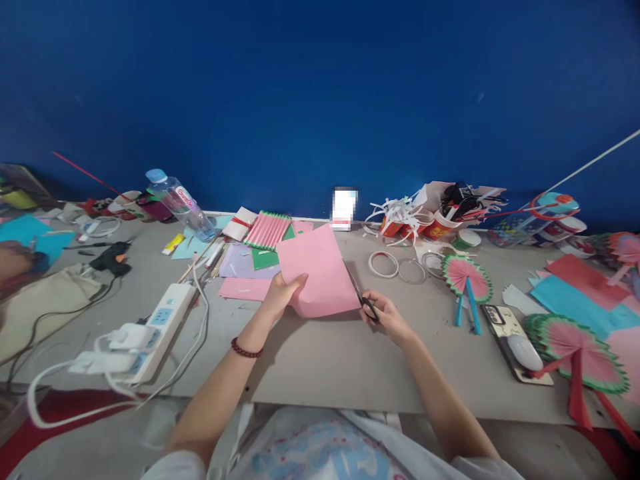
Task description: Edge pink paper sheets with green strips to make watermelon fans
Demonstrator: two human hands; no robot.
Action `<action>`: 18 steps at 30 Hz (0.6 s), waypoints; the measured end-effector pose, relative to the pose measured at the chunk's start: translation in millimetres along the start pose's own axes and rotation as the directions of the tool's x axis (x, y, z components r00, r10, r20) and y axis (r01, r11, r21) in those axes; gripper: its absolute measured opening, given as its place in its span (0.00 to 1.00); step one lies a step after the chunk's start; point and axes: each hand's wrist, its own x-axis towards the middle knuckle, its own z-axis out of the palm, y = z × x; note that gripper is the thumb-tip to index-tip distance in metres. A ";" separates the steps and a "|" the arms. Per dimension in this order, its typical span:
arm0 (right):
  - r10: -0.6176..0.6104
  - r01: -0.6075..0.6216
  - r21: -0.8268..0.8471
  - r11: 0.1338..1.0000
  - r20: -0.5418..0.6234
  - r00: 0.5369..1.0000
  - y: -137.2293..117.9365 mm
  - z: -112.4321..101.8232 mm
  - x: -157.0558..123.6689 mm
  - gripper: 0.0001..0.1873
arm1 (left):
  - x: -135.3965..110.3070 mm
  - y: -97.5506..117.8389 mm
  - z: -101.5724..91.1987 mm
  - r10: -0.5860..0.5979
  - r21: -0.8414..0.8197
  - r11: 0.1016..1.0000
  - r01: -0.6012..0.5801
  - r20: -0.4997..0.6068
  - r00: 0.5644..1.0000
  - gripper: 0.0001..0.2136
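A sheet of pink paper (323,273) is held up over the table in front of me. My left hand (287,292) grips its left side, the thumb lying on top and the fingers hidden beneath. In my right hand (385,313) is a pair of black-handled scissors (369,308), fingers wrapped round the handles. The blades lie along the right edge of the paper, pointing away from me; how far they are parted I cannot tell. Behind the sheet rest a pleated pink and green paper piece (269,231) and lilac paper (245,261).
At left are a white power strip (163,320), a leaning plastic bottle (185,203) and a glue gun (113,259). To the right lie wire rolls (383,265), watermelon-patterned paper fans (467,277) and a phone (500,333) under a mouse (524,352). Another person's blurred hand (17,260) shows far left.
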 end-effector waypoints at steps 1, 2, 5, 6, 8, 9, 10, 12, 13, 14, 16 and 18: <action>0.004 -0.004 -0.003 1.000 -0.012 1.000 -0.6 0.1 0.1 0.27 | 1.2 -2.8 0.1 0.011 0.050 0.999 -0.010 -0.028 1.000 0.23; 0.004 -0.004 -0.003 1.000 -0.023 1.000 -1.2 0.3 0.2 0.26 | 2.0 -4.6 0.2 0.022 0.092 0.996 -0.018 -0.044 0.999 0.22; 0.007 -0.007 0.003 1.000 -0.040 0.999 -2.5 0.1 -0.2 0.26 | 1.0 -2.8 1.0 0.040 0.085 0.996 -0.037 -0.035 0.999 0.22; 0.006 -0.006 0.010 1.000 -0.034 0.999 -2.6 -0.1 -0.6 0.26 | -0.3 -0.1 1.4 0.038 0.033 0.999 -0.038 -0.019 0.999 0.23; -0.001 0.001 0.023 1.000 -0.007 1.000 -2.3 -0.6 -1.3 0.26 | -3.7 6.2 1.8 0.013 -0.090 0.996 -0.009 0.044 0.999 0.25; -0.008 0.007 0.030 1.000 0.006 1.000 -2.0 -0.9 -1.6 0.26 | -5.5 9.2 1.6 -0.003 -0.140 0.990 0.015 0.087 0.996 0.25; -0.011 0.011 0.037 0.999 0.016 1.000 -1.6 -1.1 -1.8 0.27 | -7.2 11.5 1.3 -0.018 -0.173 0.984 0.040 0.129 0.992 0.26; -0.012 0.011 0.055 0.998 0.020 1.000 -1.0 -1.2 -1.8 0.27 | -10.1 14.1 0.6 -0.057 -0.191 0.977 0.094 0.189 0.980 0.24; -0.009 0.008 0.066 0.998 0.018 1.000 -0.9 -1.2 -1.7 0.27 | -11.2 14.3 0.6 -0.085 -0.185 0.975 0.124 0.207 0.975 0.23; -0.006 0.005 0.076 0.997 0.016 1.000 -1.0 -1.0 -1.6 0.27 | -12.1 14.0 0.9 -0.112 -0.177 0.972 0.153 0.220 0.969 0.22; -0.004 0.003 0.093 0.996 0.014 1.000 -1.6 -0.6 -1.8 0.28 | -13.0 12.4 2.7 -0.155 -0.163 0.966 0.199 0.247 0.957 0.20; -0.003 0.001 0.099 0.995 0.020 1.000 -2.8 -0.5 -2.3 0.28 | -13.1 11.0 5.0 -0.174 -0.155 0.963 0.221 0.267 0.948 0.20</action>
